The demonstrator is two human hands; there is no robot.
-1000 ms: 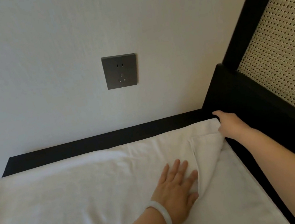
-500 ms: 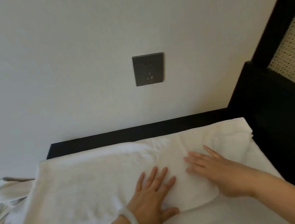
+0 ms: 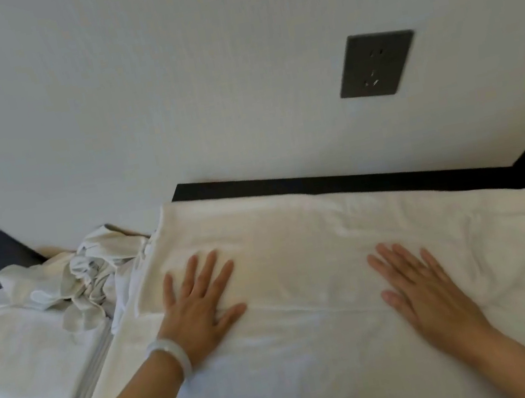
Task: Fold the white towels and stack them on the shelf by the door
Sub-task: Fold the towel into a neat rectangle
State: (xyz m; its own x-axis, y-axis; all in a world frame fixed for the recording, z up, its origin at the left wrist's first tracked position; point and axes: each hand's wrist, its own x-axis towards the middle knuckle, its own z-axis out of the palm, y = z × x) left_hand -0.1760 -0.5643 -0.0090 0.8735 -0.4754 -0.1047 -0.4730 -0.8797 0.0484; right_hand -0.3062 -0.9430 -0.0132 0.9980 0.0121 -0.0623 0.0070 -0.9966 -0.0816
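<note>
Head view: left hand [image 3: 199, 308] and right hand [image 3: 422, 290] palm-down, fingers straight and spread, pressing flat on the white towel [image 3: 298, 255]. It's soft terry, rectangular, layered, dead centre on the black ledge [image 3: 320, 180]. Folded towel stack [image 3: 27, 356] at 8 o'clock, crumpled cloth [image 3: 82, 274] at 10.

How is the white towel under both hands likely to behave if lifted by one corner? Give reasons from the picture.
Probably floppy: the white towel lies creased and folded over itself, so a lifted corner would likely sag and the fold open. Probably not slippery: its surface looks soft and matt, and the left hand and right hand press flat on it.
</note>
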